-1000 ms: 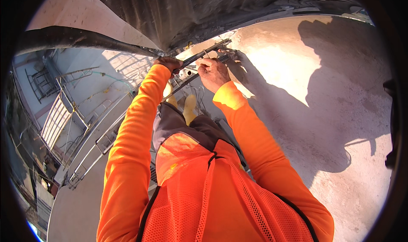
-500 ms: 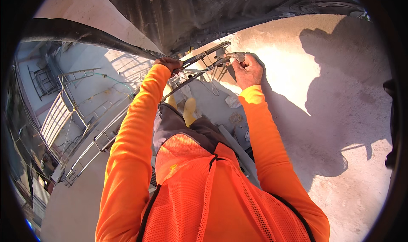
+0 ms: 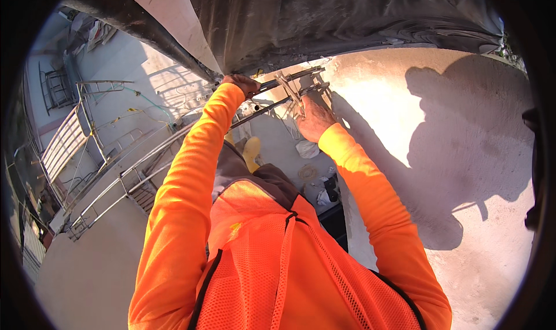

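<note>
Two dark metal bars point(image 3: 272, 107) run side by side ahead of me, slanting up to the right, with thin wire around them. My left hand point(image 3: 244, 84) is closed around the far bar, its fingers partly hidden. My right hand point(image 3: 315, 120) is at the near bar, closed on a brownish, two-armed tool point(image 3: 288, 87) that looks like pincers. The tool lies across both bars near their right ends; its exact kind is hard to make out.
A yellow boot point(image 3: 251, 150) shows below the bars, over a lower floor with a coil point(image 3: 307, 172) and a white bag point(image 3: 307, 149). Metal scaffold frames point(image 3: 87, 127) stand at left. Dark sheeting point(image 3: 336, 17) hangs beyond; a sunlit concrete wall point(image 3: 382, 116) rises at right.
My right hand has moved left and nearer to me, and the pincer-like tool now lies across the bars. My left hand still grips the bar. The view has shifted slightly.
</note>
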Demonstrator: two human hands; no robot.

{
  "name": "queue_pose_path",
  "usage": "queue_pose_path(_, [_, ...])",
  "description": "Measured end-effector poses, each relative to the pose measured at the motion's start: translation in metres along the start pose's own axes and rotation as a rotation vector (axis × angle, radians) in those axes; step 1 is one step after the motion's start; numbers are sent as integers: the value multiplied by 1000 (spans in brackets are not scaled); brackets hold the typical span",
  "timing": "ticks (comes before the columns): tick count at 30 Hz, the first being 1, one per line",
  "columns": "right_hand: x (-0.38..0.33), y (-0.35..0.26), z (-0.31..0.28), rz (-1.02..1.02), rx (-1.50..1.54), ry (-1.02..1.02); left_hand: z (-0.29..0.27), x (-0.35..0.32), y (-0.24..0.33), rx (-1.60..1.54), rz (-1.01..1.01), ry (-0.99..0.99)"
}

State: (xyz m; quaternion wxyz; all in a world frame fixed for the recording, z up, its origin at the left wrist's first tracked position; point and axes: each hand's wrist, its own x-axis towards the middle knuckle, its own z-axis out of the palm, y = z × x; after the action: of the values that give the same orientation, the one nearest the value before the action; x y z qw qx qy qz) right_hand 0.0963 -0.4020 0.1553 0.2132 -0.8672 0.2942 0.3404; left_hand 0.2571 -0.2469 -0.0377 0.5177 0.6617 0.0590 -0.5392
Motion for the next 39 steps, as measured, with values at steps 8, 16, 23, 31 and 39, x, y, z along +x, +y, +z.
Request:
queue_pose_path(8, [-3, -19, 25, 43, -79, -154, 1, -5, -9, -70, 85, 32])
queue_pose_path(16, [-6, -38, 13, 17, -176, -204, -14, -22, -12, 219, 330, -177])
queue_pose_path(23, [5, -41, 6, 7, -153, -236, -10, -29, -19, 539, 491, -3])
queue_pose_path(31, [18, -36, -11, 15, -124, -297, -18, -34, -14, 528, 443, -103])
queue_pose_path(39, [27, -27, -7, -77, -221, -249, -20, -27, -20, 440, 436, -156])
